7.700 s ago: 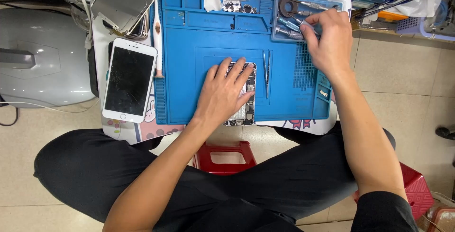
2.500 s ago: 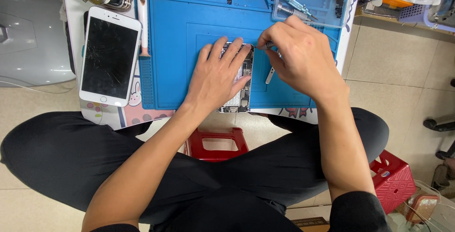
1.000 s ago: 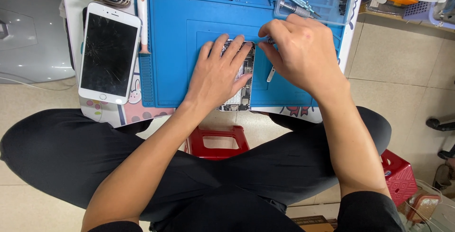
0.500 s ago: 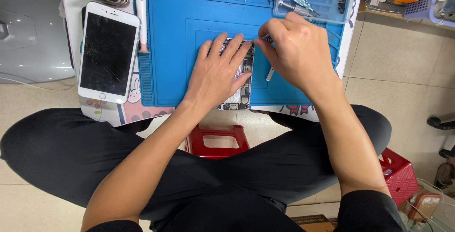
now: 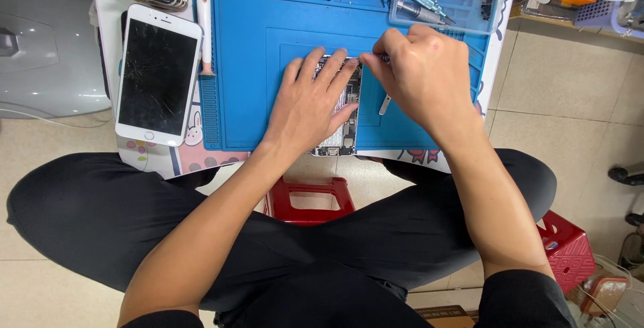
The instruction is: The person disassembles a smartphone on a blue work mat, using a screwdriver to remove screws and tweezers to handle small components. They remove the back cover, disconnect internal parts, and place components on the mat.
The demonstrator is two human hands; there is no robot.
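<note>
Little had changed over the last second: both hands kept their places, the view barely shifted. Some seconds back the right hand (image 5: 422, 76) was up at the tool tray; it had since come down to the opened phone chassis with bare circuit boards (image 5: 341, 123), so work sat at the chassis top edge.

Left hand (image 5: 312, 103) lay flat, fingers spread, pressing the chassis onto the blue silicone repair mat (image 5: 261, 66).

Right hand was pinched on a thin metal tool (image 5: 384, 102), tip beside the left fingertips.

A white smartphone with cracked black screen (image 5: 157, 73) lay well left of the left hand.
</note>
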